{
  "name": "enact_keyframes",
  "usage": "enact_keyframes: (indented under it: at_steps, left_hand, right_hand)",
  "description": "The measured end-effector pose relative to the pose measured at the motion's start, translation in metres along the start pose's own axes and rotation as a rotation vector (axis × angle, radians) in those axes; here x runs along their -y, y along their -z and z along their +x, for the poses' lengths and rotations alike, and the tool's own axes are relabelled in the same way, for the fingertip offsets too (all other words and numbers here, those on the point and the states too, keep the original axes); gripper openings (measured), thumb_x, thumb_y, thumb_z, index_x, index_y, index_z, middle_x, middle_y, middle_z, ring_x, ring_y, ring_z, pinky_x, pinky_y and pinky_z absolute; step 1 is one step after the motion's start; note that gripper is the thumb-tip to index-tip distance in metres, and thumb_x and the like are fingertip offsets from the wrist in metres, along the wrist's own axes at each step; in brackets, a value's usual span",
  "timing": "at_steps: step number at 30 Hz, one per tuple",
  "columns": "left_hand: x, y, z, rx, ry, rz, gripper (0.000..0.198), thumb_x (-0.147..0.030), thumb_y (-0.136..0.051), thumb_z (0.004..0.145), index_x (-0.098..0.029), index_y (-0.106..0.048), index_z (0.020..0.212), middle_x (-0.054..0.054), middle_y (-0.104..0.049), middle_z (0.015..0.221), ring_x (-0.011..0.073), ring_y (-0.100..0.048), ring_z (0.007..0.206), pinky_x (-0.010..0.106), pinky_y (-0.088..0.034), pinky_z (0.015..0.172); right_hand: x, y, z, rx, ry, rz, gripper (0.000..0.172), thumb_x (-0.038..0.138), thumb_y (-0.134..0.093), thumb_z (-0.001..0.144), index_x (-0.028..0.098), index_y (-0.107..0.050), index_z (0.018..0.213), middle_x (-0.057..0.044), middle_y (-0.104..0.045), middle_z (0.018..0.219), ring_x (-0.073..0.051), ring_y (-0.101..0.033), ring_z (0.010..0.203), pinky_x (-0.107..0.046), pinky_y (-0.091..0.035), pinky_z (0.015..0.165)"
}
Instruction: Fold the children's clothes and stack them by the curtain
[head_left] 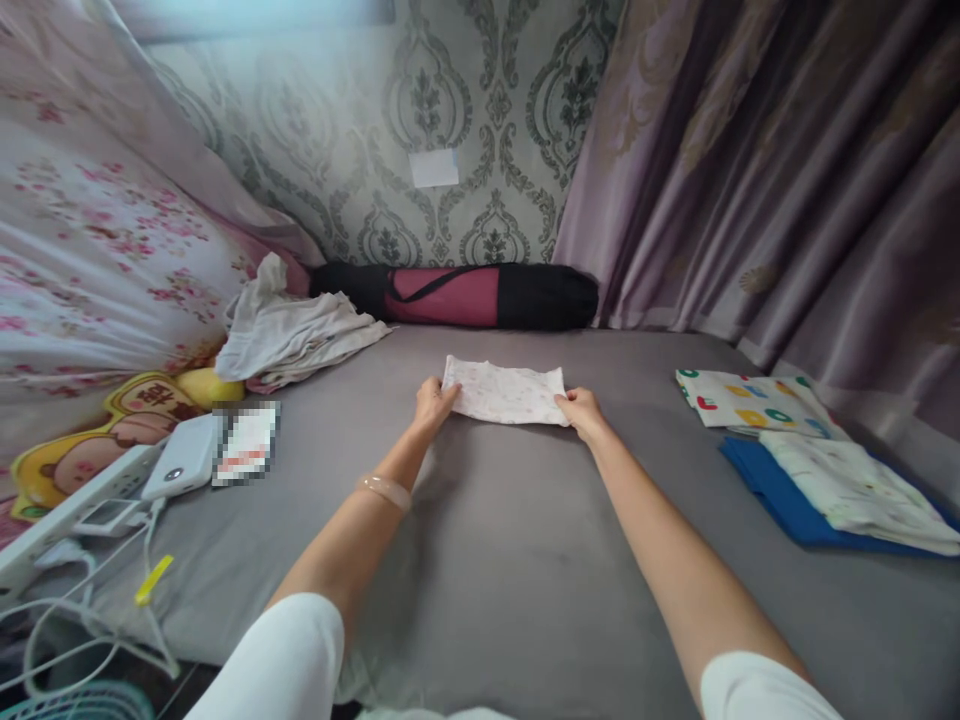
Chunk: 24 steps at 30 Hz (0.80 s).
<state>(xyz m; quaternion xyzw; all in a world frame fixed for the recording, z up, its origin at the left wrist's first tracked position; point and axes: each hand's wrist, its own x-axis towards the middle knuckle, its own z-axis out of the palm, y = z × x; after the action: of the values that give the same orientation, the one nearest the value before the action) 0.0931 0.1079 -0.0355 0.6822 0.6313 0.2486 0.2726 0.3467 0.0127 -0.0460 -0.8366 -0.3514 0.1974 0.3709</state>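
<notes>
Between my two hands a white cloth (506, 392) with a faint pink pattern is stretched into a folded rectangle, over the middle of the grey bed sheet (525, 560). My left hand (436, 400) pinches its left edge, thumb on top. At the opposite edge, my right hand (581, 410) grips the lower right corner between thumb and fingers. The fingers under the cloth are partly hidden. I cannot tell whether its underside touches the sheet.
On the right lie a folded cloth with colourful prints (757, 400), a pale folded cloth (862, 490) and a blue one (780, 500). A crumpled pale cloth (300, 340), a power bank (184, 455) and a power strip (82, 520) are left. A black-and-maroon bag (457, 297) lies along the wall.
</notes>
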Motion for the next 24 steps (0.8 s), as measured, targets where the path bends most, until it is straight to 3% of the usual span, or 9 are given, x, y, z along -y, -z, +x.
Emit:
enact_keyframes:
  at_steps: [3, 6, 10, 14, 17, 20, 24]
  left_hand:
    - [0.003, 0.005, -0.012, 0.013, 0.038, -0.195, 0.037, -0.036, -0.06, 0.083, -0.015, -0.053, 0.113, 0.007, -0.067, 0.091, 0.0155, -0.063, 0.071, 0.022, -0.048, 0.057]
    - [0.011, 0.009, -0.029, 0.11, 0.057, -0.265, 0.044, -0.033, -0.063, 0.083, -0.015, -0.048, 0.121, 0.006, -0.066, 0.088, 0.0111, -0.059, 0.058, 0.021, -0.047, 0.053]
    - [0.02, 0.015, -0.056, 0.234, 0.005, -0.24, 0.052, -0.031, -0.059, 0.086, -0.019, -0.043, 0.134, 0.002, -0.064, 0.08, 0.0086, -0.056, 0.049, 0.021, -0.047, 0.053]
    - [0.02, 0.022, -0.075, 0.275, -0.094, -0.161, 0.05, -0.026, -0.051, 0.088, -0.023, -0.045, 0.138, 0.001, -0.064, 0.079, 0.0092, -0.055, 0.047, 0.022, -0.047, 0.055]
    - [0.018, 0.025, -0.081, 0.29, -0.151, 0.0, 0.038, -0.025, -0.048, 0.09, -0.019, -0.06, 0.125, 0.003, -0.065, 0.082, 0.0124, -0.06, 0.055, 0.025, -0.049, 0.064]
    - [0.018, 0.026, -0.083, 0.297, -0.257, 0.184, 0.034, -0.022, -0.045, 0.091, -0.017, -0.064, 0.119, 0.007, -0.067, 0.089, 0.0185, -0.065, 0.078, 0.027, -0.049, 0.079]
    - [0.009, 0.024, -0.085, 0.152, -0.403, 0.471, 0.032, -0.022, -0.045, 0.09, -0.018, -0.066, 0.114, 0.016, -0.06, 0.116, 0.0291, -0.056, 0.111, 0.039, -0.045, 0.094]
  right_hand:
    - [-0.008, 0.012, -0.012, 0.055, -0.05, 0.136, 0.012, 0.022, -0.06, 0.081, 0.013, -0.066, 0.084, -0.001, -0.064, 0.062, -0.015, -0.062, 0.06, -0.021, -0.045, 0.052]
    - [-0.02, 0.024, -0.031, 0.13, -0.1, 0.257, 0.012, 0.02, -0.064, 0.08, 0.012, -0.064, 0.09, 0.001, -0.062, 0.057, -0.011, -0.058, 0.048, -0.019, -0.043, 0.045]
    - [-0.034, 0.036, -0.052, 0.224, -0.128, 0.388, 0.011, 0.017, -0.069, 0.077, 0.013, -0.064, 0.086, -0.002, -0.069, 0.064, -0.013, -0.062, 0.051, -0.02, -0.047, 0.045]
    - [-0.043, 0.045, -0.063, 0.335, -0.136, 0.528, 0.008, 0.01, -0.067, 0.077, 0.011, -0.065, 0.085, -0.006, -0.072, 0.071, -0.015, -0.066, 0.056, -0.022, -0.051, 0.05]
    - [-0.046, 0.052, -0.068, 0.386, -0.125, 0.507, 0.011, 0.009, -0.065, 0.078, 0.01, -0.066, 0.089, -0.007, -0.073, 0.073, -0.015, -0.066, 0.058, -0.022, -0.052, 0.052]
    - [-0.047, 0.055, -0.071, 0.383, -0.093, 0.456, 0.016, 0.008, -0.063, 0.079, 0.009, -0.066, 0.095, -0.007, -0.073, 0.074, -0.014, -0.066, 0.057, -0.021, -0.05, 0.05]
    - [-0.046, 0.056, -0.07, 0.395, -0.066, 0.389, 0.019, 0.01, -0.062, 0.08, 0.009, -0.068, 0.098, -0.007, -0.073, 0.073, -0.015, -0.065, 0.055, -0.021, -0.049, 0.047]
